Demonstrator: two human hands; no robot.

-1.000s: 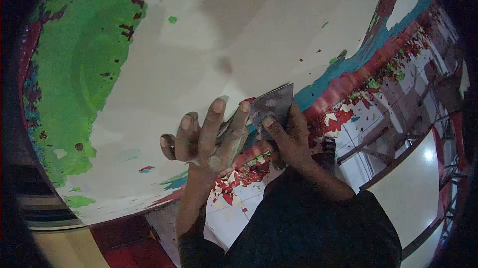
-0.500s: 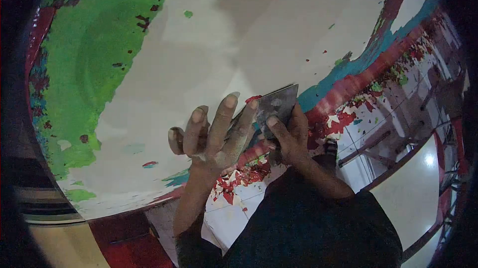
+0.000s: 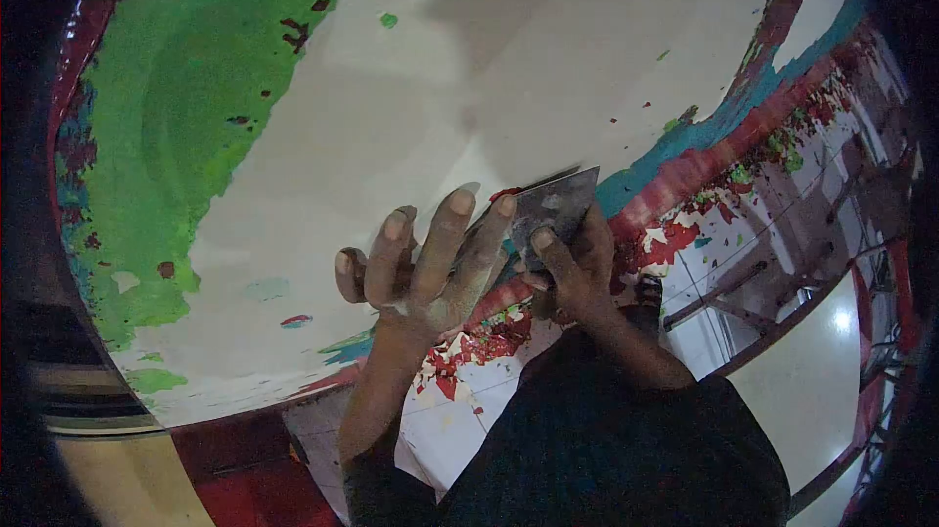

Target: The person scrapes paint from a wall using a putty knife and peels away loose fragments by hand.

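Observation:
My right hand grips a flat grey metal scraper blade, its thumb pressed on the face and its fingers behind. The blade's upper edge lies close to the pale surface; whether it touches cannot be told. Beside it, my left hand has its fingers stretched out and apart, with one fingertip by the blade's left corner. Pale dust covers part of that hand. Under both hands spreads a large curved panel, bare whitish in the middle, with peeling green paint on the left. A small red flake shows near the blade.
A blue and red painted edge runs along the panel's right side. Red, green and white paint chips lie scattered on the tiled floor below. Another glossy pale panel stands at lower right, beside dark framework.
The scraper and right hand have shifted slightly right. My left hand has moved a few pixels the same way, with its fingers still spread. The view has turned a little.

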